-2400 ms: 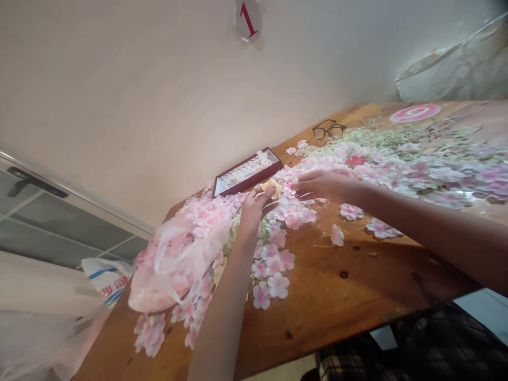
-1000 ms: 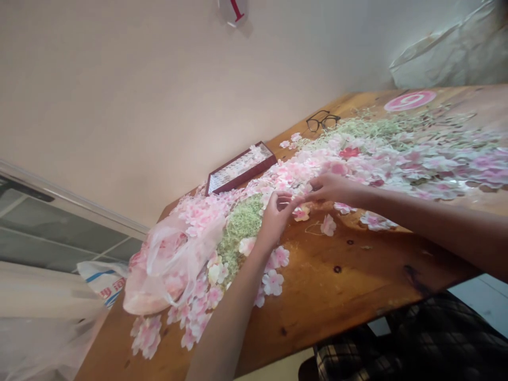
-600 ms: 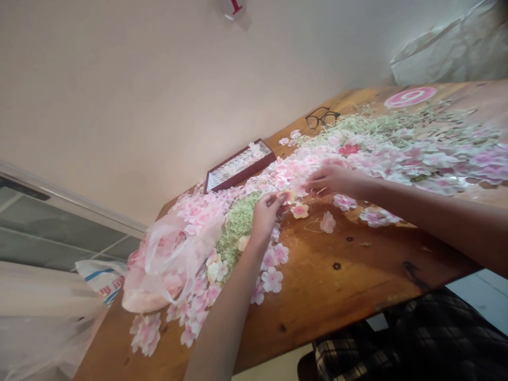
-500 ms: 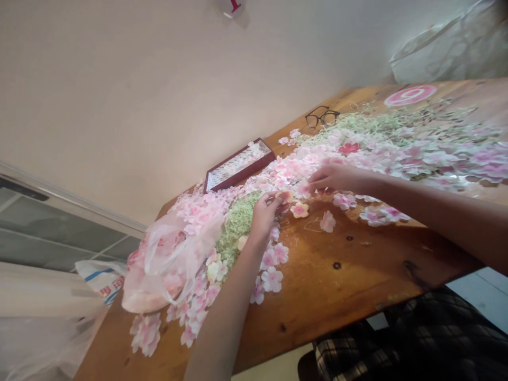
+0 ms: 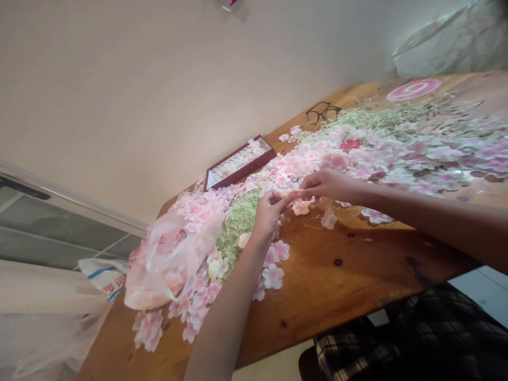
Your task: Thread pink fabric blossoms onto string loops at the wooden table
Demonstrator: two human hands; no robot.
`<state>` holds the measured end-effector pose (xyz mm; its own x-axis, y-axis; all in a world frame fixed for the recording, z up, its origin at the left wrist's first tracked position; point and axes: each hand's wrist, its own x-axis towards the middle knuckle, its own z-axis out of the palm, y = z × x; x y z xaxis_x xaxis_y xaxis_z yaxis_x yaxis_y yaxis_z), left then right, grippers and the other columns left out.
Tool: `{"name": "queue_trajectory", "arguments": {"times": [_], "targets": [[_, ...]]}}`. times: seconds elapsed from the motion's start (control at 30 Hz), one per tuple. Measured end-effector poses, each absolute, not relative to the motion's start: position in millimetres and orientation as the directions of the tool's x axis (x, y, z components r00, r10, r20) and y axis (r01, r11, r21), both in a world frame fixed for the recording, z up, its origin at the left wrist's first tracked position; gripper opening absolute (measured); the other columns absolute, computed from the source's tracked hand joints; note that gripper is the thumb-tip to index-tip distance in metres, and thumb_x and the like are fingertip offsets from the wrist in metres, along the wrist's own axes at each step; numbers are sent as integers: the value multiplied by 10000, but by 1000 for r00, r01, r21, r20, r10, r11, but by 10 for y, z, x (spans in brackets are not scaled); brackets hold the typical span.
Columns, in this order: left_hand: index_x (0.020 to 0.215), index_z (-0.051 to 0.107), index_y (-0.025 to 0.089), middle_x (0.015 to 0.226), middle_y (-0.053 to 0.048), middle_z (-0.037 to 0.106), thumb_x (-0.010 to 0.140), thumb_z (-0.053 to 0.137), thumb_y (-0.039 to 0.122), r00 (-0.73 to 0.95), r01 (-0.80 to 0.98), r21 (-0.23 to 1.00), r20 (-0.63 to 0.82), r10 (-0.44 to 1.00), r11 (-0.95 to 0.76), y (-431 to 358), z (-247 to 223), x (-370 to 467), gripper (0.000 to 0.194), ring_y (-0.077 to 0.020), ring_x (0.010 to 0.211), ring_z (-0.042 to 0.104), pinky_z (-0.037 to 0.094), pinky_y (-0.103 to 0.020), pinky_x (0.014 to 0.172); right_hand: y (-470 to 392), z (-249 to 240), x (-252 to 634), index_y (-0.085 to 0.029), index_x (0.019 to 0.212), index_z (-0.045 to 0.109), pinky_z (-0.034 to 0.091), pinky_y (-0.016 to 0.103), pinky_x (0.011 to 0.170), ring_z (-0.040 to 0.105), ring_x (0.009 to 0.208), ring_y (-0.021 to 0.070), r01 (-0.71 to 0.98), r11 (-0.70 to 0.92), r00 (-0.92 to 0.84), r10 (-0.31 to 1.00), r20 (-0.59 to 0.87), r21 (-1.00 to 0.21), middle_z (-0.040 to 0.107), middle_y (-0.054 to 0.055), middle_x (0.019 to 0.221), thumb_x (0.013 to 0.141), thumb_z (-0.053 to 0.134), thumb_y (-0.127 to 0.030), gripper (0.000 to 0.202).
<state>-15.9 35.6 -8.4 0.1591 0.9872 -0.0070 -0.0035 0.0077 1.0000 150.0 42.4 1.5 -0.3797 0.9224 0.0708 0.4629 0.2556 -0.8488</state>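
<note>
My left hand [image 5: 270, 212] is pinched on a yellowish-pink artificial flower [image 5: 292, 192], mostly covered by the fingers. Close against it, my right hand [image 5: 326, 185] has its fingertips pressed together at the flower's edge; what they pinch is too small to make out. Just below the fingertips lies a cream-edged pink flower [image 5: 300, 207]. A pale pink flower with a thin stem [image 5: 328, 218] rests to its right. Beside my left wrist is a clump of light green foliage [image 5: 239, 217].
Pink flowers [image 5: 397, 153] spread along the table [image 5: 313, 280]. A dark red-framed tray [image 5: 240, 161] and eyeglasses [image 5: 323, 114] are at the back. A translucent plastic bag [image 5: 159, 264] of flowers stands left. A pink numbered disc [image 5: 414, 90] lies far right.
My right hand has moved left and slightly down, so its fingertips now meet those of my left hand at the flower. The left fingers have stretched slightly rightward.
</note>
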Motion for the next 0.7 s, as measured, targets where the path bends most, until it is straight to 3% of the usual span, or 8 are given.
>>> {"name": "queue_trajectory", "arguments": {"times": [0.17, 0.27, 0.4, 0.57, 0.7], "targets": [[591, 339, 165, 528, 69, 379, 555, 663, 320, 215, -56, 998, -8, 977, 20, 355, -91, -175, 361, -29, 463, 392, 346, -147, 477, 378, 17, 1489, -172, 746, 576, 439, 247, 635, 547, 733, 150, 169, 27, -470, 881, -57, -985, 590, 52, 782, 669, 559, -408, 249], [636, 404, 164, 575, 59, 415, 577, 646, 338, 226, -65, 996, -47, 973, 63, 377, -95, -188, 304, -26, 490, 426, 384, -148, 512, 412, 10, 1520, -183, 709, 574, 449, 259, 643, 551, 735, 159, 124, -19, -432, 899, -72, -992, 595, 57, 774, 645, 592, -390, 218], [671, 455, 156, 632, 45, 473, 568, 655, 327, 121, -88, 993, -63, 991, 74, 441, -97, -239, 283, -36, 552, 492, 442, -184, 619, 492, -31, 1567, -181, 663, 576, 426, 253, 576, 543, 633, 141, 321, 64, -311, 949, -41, -945, 588, 36, 675, 665, 575, -357, 177], [731, 513, 147, 696, 19, 539, 597, 641, 287, 81, -96, 991, -85, 993, 92, 489, -98, -298, 232, -56, 592, 542, 464, -236, 696, 524, -159, 1485, -172, 691, 614, 365, 251, 516, 525, 573, 146, 613, 302, -356, 931, 87, -730, 596, 23, 621, 702, 511, -350, 205], [740, 529, 144, 705, 11, 542, 643, 604, 263, 109, -109, 984, -127, 986, 139, 480, -113, -290, 171, -77, 607, 574, 467, -245, 705, 551, -182, 1505, -181, 804, 628, 363, 252, 544, 543, 628, 157, 725, 355, -287, 935, 210, -591, 626, 41, 721, 734, 460, -401, 285]]}}
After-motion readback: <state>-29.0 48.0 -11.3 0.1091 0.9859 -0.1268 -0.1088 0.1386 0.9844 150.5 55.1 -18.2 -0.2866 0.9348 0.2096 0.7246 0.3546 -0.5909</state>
